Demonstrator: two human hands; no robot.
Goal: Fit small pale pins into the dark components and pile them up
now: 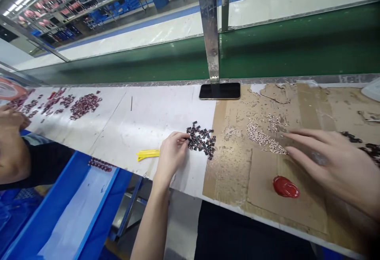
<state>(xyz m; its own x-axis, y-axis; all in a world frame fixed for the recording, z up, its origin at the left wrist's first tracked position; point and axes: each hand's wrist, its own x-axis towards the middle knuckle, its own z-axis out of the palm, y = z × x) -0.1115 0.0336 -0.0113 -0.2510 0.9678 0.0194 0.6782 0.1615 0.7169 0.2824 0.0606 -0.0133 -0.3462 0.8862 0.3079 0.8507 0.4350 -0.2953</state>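
Note:
My left hand (171,153) rests on the white bench with its fingertips pinched together at the left edge of a small pile of dark parts (202,140). Whether it holds one of them I cannot make out. My right hand (326,165) hovers flat over the brown cardboard sheet (237,165), fingers stretched out toward a scatter of tiny pale parts (264,137), holding nothing. A red lid-like disc (285,187) lies on the cardboard just below that hand.
A black phone (219,91) lies at the foot of a metal post (209,26). Yellow strips (147,155) lie left of my left hand. A co-worker's arm (13,149) and more reddish part piles (84,105) are far left. A green conveyor (267,50) runs behind.

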